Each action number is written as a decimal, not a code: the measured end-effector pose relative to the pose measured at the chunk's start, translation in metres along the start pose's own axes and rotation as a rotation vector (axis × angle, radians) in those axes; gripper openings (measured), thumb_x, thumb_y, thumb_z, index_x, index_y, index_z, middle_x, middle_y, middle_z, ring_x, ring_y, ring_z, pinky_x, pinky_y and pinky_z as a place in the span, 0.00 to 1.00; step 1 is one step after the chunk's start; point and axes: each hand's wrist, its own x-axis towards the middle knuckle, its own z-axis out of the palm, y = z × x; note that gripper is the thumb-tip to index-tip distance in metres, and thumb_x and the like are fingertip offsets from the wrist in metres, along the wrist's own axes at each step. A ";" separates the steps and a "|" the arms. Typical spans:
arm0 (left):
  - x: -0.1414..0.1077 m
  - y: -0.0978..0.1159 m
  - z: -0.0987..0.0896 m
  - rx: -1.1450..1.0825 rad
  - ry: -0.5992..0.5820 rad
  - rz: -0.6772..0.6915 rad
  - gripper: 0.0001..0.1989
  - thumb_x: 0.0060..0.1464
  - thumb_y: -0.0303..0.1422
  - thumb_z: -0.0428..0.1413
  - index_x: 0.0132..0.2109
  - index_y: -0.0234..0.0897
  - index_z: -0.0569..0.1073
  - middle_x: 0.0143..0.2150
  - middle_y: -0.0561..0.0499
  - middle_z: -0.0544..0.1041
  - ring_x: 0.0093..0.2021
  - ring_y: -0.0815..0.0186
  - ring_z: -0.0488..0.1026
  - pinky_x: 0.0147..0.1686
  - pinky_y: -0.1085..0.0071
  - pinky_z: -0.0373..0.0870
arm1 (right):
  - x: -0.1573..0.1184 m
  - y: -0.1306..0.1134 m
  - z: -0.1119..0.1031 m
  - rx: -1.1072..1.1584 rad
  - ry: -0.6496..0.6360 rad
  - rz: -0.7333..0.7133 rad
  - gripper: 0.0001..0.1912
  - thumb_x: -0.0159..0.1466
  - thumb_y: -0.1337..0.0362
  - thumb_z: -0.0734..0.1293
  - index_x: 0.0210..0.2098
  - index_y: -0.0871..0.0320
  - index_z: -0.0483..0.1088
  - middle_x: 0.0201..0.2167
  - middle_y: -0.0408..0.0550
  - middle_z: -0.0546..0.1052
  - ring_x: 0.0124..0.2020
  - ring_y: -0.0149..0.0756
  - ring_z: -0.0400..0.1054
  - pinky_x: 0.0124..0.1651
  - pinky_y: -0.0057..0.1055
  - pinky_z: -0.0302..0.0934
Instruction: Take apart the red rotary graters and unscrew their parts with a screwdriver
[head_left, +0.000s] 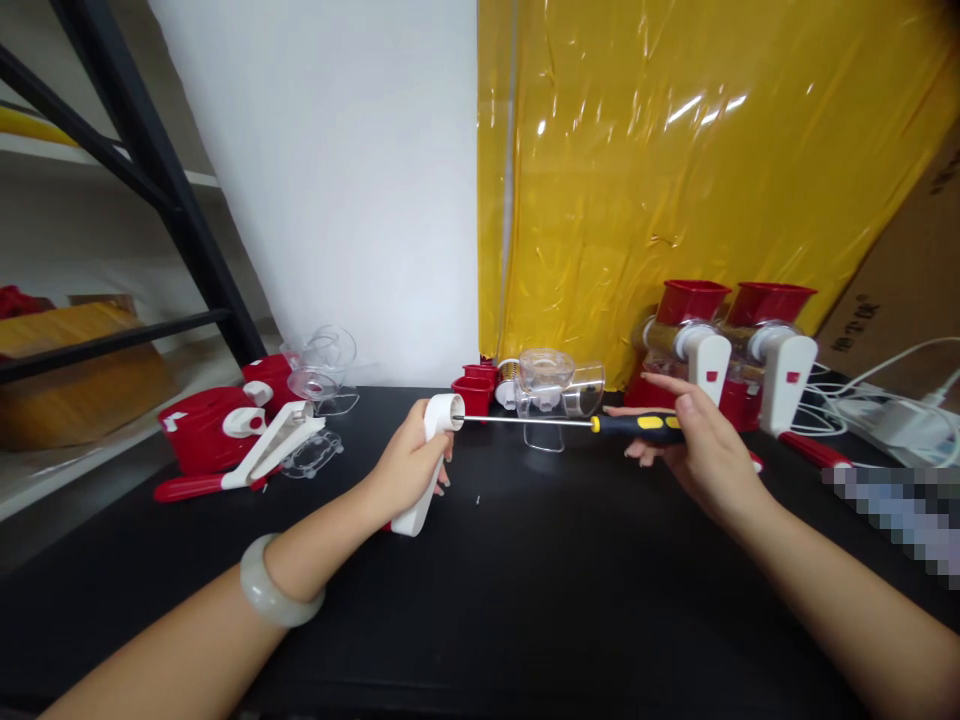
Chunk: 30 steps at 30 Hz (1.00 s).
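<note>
My left hand (pixel 411 455) is wrapped round a white plastic crank handle (pixel 414 512), whose round socket end faces right. In my right hand (pixel 701 450) is a screwdriver (pixel 641 427) with a black and yellow grip, held level. Its long shaft points left, and the tip reaches into the socket of the crank handle. On the black table below the shaft lies a small screw (pixel 478 500). How the tip meets anything inside the socket is hidden.
Red grinder bases (pixel 206 430), another white crank (pixel 274 455) and clear plastic parts (pixel 322 365) stand at left. A red hopper (pixel 474 388) and a clear housing (pixel 547 380) sit at the back. Two assembled grinders (pixel 694 300) and white cables (pixel 832 400) are at right.
</note>
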 end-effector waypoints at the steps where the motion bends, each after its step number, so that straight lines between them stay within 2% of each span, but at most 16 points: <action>1: 0.000 0.000 0.000 -0.001 0.002 -0.003 0.13 0.54 0.33 0.50 0.47 0.41 0.58 0.28 0.60 0.67 0.18 0.69 0.70 0.15 0.73 0.69 | 0.000 0.000 0.000 -0.050 0.011 0.021 0.24 0.65 0.42 0.58 0.51 0.50 0.64 0.25 0.46 0.77 0.20 0.39 0.70 0.22 0.35 0.64; 3: 0.000 -0.001 0.000 0.000 0.005 -0.006 0.13 0.54 0.33 0.50 0.47 0.41 0.58 0.28 0.60 0.67 0.18 0.69 0.70 0.15 0.73 0.69 | -0.001 0.000 -0.001 -0.191 0.023 0.036 0.22 0.66 0.42 0.58 0.41 0.53 0.68 0.17 0.43 0.70 0.15 0.35 0.64 0.18 0.31 0.59; 5: 0.001 -0.002 0.000 0.006 0.008 -0.005 0.12 0.54 0.33 0.50 0.46 0.41 0.58 0.28 0.59 0.67 0.18 0.69 0.70 0.15 0.73 0.69 | -0.001 -0.002 -0.001 -0.264 0.056 0.002 0.19 0.65 0.44 0.61 0.36 0.53 0.68 0.16 0.41 0.67 0.14 0.31 0.61 0.18 0.29 0.56; 7: 0.001 -0.003 0.001 0.006 0.015 -0.005 0.13 0.54 0.33 0.50 0.46 0.41 0.58 0.28 0.59 0.67 0.18 0.69 0.70 0.15 0.73 0.69 | -0.002 -0.004 0.001 -0.159 0.070 -0.069 0.15 0.61 0.48 0.67 0.39 0.51 0.67 0.23 0.41 0.69 0.18 0.30 0.62 0.21 0.30 0.59; 10: 0.002 -0.003 0.001 -0.004 0.020 0.000 0.13 0.53 0.32 0.50 0.46 0.41 0.58 0.27 0.59 0.67 0.18 0.70 0.69 0.15 0.74 0.68 | -0.004 -0.009 0.003 0.115 -0.020 -0.125 0.23 0.53 0.54 0.74 0.45 0.45 0.64 0.37 0.43 0.71 0.32 0.36 0.70 0.35 0.34 0.68; 13: 0.002 -0.002 0.001 -0.011 0.027 0.004 0.14 0.52 0.32 0.51 0.46 0.41 0.59 0.27 0.59 0.67 0.17 0.70 0.69 0.14 0.75 0.67 | -0.008 -0.012 0.003 0.170 -0.090 -0.133 0.24 0.52 0.55 0.75 0.45 0.44 0.65 0.43 0.45 0.71 0.42 0.41 0.70 0.43 0.38 0.69; 15: 0.002 -0.001 0.001 -0.016 0.035 -0.003 0.14 0.51 0.32 0.51 0.46 0.41 0.59 0.27 0.59 0.67 0.18 0.70 0.69 0.14 0.75 0.67 | -0.009 -0.012 0.002 0.081 -0.084 -0.132 0.18 0.57 0.50 0.70 0.44 0.47 0.66 0.39 0.46 0.73 0.38 0.41 0.72 0.40 0.38 0.69; 16: 0.002 -0.001 0.001 -0.017 0.039 -0.007 0.14 0.51 0.32 0.51 0.45 0.41 0.58 0.27 0.59 0.67 0.18 0.70 0.69 0.14 0.75 0.67 | -0.009 -0.011 0.001 0.008 -0.075 -0.119 0.16 0.61 0.48 0.67 0.43 0.48 0.67 0.34 0.46 0.74 0.32 0.39 0.71 0.36 0.37 0.68; 19: 0.002 0.000 0.001 -0.022 0.047 -0.011 0.14 0.51 0.32 0.51 0.45 0.41 0.58 0.27 0.59 0.67 0.18 0.70 0.69 0.15 0.75 0.67 | -0.008 -0.009 -0.001 -0.240 -0.023 -0.095 0.17 0.66 0.46 0.61 0.40 0.51 0.69 0.17 0.41 0.67 0.18 0.33 0.62 0.24 0.32 0.60; 21: 0.002 0.001 0.000 -0.029 0.048 -0.013 0.14 0.51 0.32 0.51 0.45 0.41 0.58 0.27 0.59 0.67 0.18 0.70 0.69 0.14 0.74 0.68 | -0.007 -0.010 -0.002 -0.371 0.028 -0.153 0.14 0.63 0.48 0.65 0.38 0.51 0.71 0.19 0.41 0.69 0.19 0.33 0.63 0.25 0.31 0.59; 23: 0.001 0.002 0.000 -0.032 0.046 -0.017 0.14 0.51 0.32 0.51 0.45 0.41 0.58 0.27 0.59 0.67 0.17 0.70 0.69 0.14 0.74 0.68 | -0.007 -0.011 -0.002 -0.462 0.061 -0.228 0.12 0.60 0.51 0.69 0.38 0.51 0.72 0.28 0.45 0.75 0.27 0.36 0.68 0.30 0.32 0.62; 25: 0.001 0.003 0.001 -0.038 0.041 -0.024 0.14 0.51 0.31 0.51 0.45 0.41 0.58 0.27 0.59 0.67 0.18 0.70 0.69 0.15 0.74 0.68 | -0.007 -0.011 -0.003 -0.516 0.078 -0.259 0.11 0.59 0.53 0.69 0.37 0.51 0.74 0.34 0.47 0.77 0.31 0.37 0.70 0.33 0.33 0.63; 30: 0.001 0.005 0.001 -0.045 0.029 -0.037 0.15 0.51 0.31 0.51 0.47 0.41 0.59 0.27 0.59 0.68 0.18 0.70 0.69 0.15 0.75 0.67 | -0.006 -0.011 -0.004 -0.526 0.126 -0.246 0.10 0.60 0.53 0.68 0.35 0.52 0.74 0.30 0.46 0.76 0.26 0.36 0.67 0.29 0.33 0.61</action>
